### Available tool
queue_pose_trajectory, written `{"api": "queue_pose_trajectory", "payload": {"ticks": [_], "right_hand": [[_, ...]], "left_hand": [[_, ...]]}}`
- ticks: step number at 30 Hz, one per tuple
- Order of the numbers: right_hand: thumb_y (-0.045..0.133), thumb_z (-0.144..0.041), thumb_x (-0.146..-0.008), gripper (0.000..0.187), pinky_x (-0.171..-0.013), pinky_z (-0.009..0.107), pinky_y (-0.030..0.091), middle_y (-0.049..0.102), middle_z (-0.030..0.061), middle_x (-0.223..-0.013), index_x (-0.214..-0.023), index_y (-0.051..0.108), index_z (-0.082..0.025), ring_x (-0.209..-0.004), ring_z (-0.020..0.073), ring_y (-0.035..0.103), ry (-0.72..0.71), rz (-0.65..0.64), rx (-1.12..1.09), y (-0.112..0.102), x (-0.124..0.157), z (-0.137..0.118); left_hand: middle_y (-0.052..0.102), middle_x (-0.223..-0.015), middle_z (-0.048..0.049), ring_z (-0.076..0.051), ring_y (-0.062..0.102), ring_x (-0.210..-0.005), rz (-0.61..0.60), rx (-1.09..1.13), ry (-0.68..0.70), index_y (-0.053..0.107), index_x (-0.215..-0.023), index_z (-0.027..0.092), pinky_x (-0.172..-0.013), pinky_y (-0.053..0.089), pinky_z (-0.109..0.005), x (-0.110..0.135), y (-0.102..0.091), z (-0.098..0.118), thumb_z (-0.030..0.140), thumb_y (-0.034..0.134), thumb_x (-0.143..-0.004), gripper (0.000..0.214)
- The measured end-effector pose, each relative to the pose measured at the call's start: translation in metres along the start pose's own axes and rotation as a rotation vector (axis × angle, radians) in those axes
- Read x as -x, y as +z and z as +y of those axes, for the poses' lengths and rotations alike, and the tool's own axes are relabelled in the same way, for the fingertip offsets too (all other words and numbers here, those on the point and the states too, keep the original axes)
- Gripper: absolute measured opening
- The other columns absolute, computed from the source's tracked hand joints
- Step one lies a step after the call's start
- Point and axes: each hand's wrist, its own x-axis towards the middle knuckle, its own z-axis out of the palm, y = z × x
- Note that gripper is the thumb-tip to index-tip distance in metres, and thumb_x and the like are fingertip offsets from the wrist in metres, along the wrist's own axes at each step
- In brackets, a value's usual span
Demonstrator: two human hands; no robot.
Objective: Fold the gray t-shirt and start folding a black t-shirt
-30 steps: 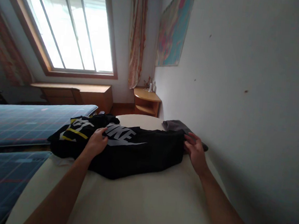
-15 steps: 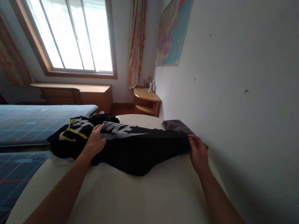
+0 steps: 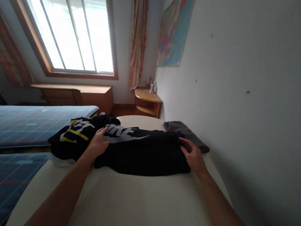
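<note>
A black garment with a large white logo (image 3: 141, 152) lies folded across a cream mattress (image 3: 142, 203). My left hand (image 3: 97, 145) rests on its left part, fingers curled over the cloth beside the white letters. My right hand (image 3: 192, 155) lies on its right end, fingers bent and pressing the fabric down. Another black garment with yellow and white print (image 3: 75, 132) lies just left of it. A folded grey cloth (image 3: 188, 134) sits behind my right hand, by the wall.
A white wall runs along the right of the mattress. Blue checked mattresses (image 3: 20, 122) lie to the left. A wooden corner shelf (image 3: 147, 102), a low wooden cabinet (image 3: 75, 94), a window and a curtain stand at the far end. A map poster hangs on the wall.
The black garment's near edge, hanging down in a curve before, now lies straight and flat. My right hand moved left and nearer onto the garment's right end. My left hand barely moved.
</note>
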Motion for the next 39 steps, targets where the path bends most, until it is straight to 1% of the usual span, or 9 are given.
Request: {"api": "queue_pose_trajectory", "payload": {"ticks": [6, 11, 15, 18, 21, 24, 30, 35, 39], "right_hand": [[0.06, -0.037, -0.078, 0.036, -0.065, 0.032, 0.049, 0.073, 0.0074, -0.088, -0.105, 0.072, -0.017, -0.064, 0.0181, 0.061, 0.102, 0.372, 0.063, -0.02, -0.005, -0.002], [0.059, -0.037, -0.079, 0.028, -0.063, 0.032, 0.045, 0.068, 0.0048, -0.074, -0.094, 0.072, -0.019, -0.059, 0.0179, 0.057, 0.062, 0.38, 0.242, -0.023, -0.004, -0.002], [0.056, -0.039, -0.086, 0.027, -0.063, 0.03, 0.046, 0.067, 0.0032, -0.076, -0.099, 0.069, -0.019, -0.059, 0.016, 0.057, -0.136, 0.187, 0.263, -0.013, 0.003, -0.014], [0.056, -0.038, -0.089, 0.026, -0.059, 0.027, 0.046, 0.067, 0.0008, -0.077, -0.105, 0.066, -0.02, -0.06, 0.0141, 0.059, -0.18, -0.16, 0.178, 0.0, 0.014, -0.029], [0.062, -0.038, -0.087, 0.018, -0.06, 0.024, 0.045, 0.067, -0.0009, -0.077, -0.093, 0.068, -0.022, -0.065, 0.0134, 0.061, -0.186, -0.565, 0.198, 0.014, 0.028, -0.044], [0.074, -0.04, -0.079, 0.018, -0.064, 0.024, 0.044, 0.068, -0.001, -0.082, -0.085, 0.07, -0.023, -0.073, 0.0142, 0.062, -0.21, -0.807, 0.268, 0.025, 0.039, -0.057], [0.088, -0.038, -0.065, 0.032, -0.088, 0.029, 0.047, 0.064, 0.0004, -0.114, -0.09, 0.072, -0.026, -0.101, 0.0191, 0.06, -0.23, -0.926, 0.279, 0.031, 0.049, -0.073], [0.075, -0.028, -0.081, 0.006, -0.087, 0.03, 0.047, 0.067, 0.0018, -0.105, -0.085, 0.073, -0.025, -0.098, 0.0191, 0.061, -0.271, -0.896, 0.311, 0.035, 0.051, -0.073], [0.062, -0.029, -0.091, 0.013, -0.083, 0.031, 0.047, 0.07, 0.0044, -0.099, -0.097, 0.072, -0.023, -0.092, 0.0194, 0.064, -0.246, -0.842, 0.319, 0.039, 0.048, -0.067]], "left_hand": [[0.055, -0.141, -0.0152, -0.026, 0.051, -0.134, -0.081, -0.167, 0.022, 0.057, -0.133, 0.01, -0.115, 0.037, -0.031, 0.007, -0.007, 0.001, 0.003, 0.06, -0.073, 0.061], [0.057, -0.138, -0.013, -0.03, 0.062, -0.118, -0.177, -0.385, -0.016, 0.056, -0.135, 0.018, -0.097, 0.049, -0.035, 0.021, -0.02, 0.018, 0.028, 0.069, -0.081, 0.057], [0.065, -0.117, -0.0083, -0.024, 0.066, -0.101, -0.213, -0.419, 0.042, 0.064, -0.112, 0.02, -0.081, 0.049, -0.029, 0.032, -0.026, 0.044, 0.029, 0.067, -0.083, 0.03], [0.07, -0.093, -0.0019, -0.019, 0.066, -0.084, -0.451, -0.312, 0.131, 0.064, -0.094, 0.022, -0.068, 0.044, -0.026, 0.044, -0.026, 0.064, 0.033, 0.065, -0.085, 0.015], [0.071, -0.086, 0.0023, -0.018, 0.066, -0.08, -0.724, -0.286, 0.23, 0.065, -0.091, 0.024, -0.063, 0.039, -0.025, 0.06, -0.025, 0.081, 0.033, 0.071, -0.078, 0.017], [0.073, -0.087, 0.0034, -0.02, 0.067, -0.082, -0.875, -0.384, 0.233, 0.067, -0.091, 0.026, -0.062, 0.038, -0.026, 0.076, -0.023, 0.094, 0.031, 0.078, -0.067, 0.027], [0.07, -0.096, -0.0029, -0.026, 0.067, -0.091, -0.825, -0.477, 0.316, 0.069, -0.091, 0.025, -0.07, 0.045, -0.03, 0.097, -0.014, 0.096, 0.033, 0.077, -0.066, 0.027], [0.067, -0.096, -0.0049, -0.024, 0.066, -0.092, -0.658, -0.442, 0.463, 0.066, -0.086, 0.023, -0.074, 0.047, -0.031, 0.111, -0.002, 0.078, 0.024, 0.059, -0.083, 0.008], [0.069, -0.101, -0.0059, -0.023, 0.066, -0.098, -0.578, -0.418, 0.448, 0.062, -0.094, 0.021, -0.079, 0.048, -0.032, 0.114, 0.006, 0.067, 0.026, 0.05, -0.095, 0.014]]}}
